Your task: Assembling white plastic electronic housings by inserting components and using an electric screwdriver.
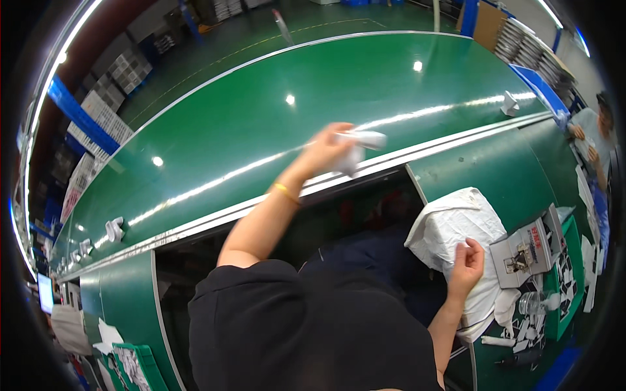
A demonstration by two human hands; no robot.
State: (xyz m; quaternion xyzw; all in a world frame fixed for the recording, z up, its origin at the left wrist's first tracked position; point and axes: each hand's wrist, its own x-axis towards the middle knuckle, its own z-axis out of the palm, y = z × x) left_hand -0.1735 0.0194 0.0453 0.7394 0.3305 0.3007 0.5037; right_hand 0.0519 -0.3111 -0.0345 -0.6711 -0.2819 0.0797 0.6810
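My left hand (326, 148), with a yellow band at the wrist, reaches out over the near edge of the green conveyor belt (254, 130). It is closed on a white part (369, 139) with a rounded, tube-like end; motion blurs its shape. My right hand (465, 266) is over a white cloth (456, 225) draped on the right side. Its fingers are loosely bent and apart, and nothing shows in them. Similar small white parts lie on the belt, one (510, 104) at the far right and another (115, 229) at the left.
Right of the cloth are a small open box (521, 255), a clear plastic bottle (533, 303), scattered pieces and a green crate (567, 280). A blue bin (540, 90) and another person (596, 137) are at the right. Another green crate (134, 365) stands lower left.
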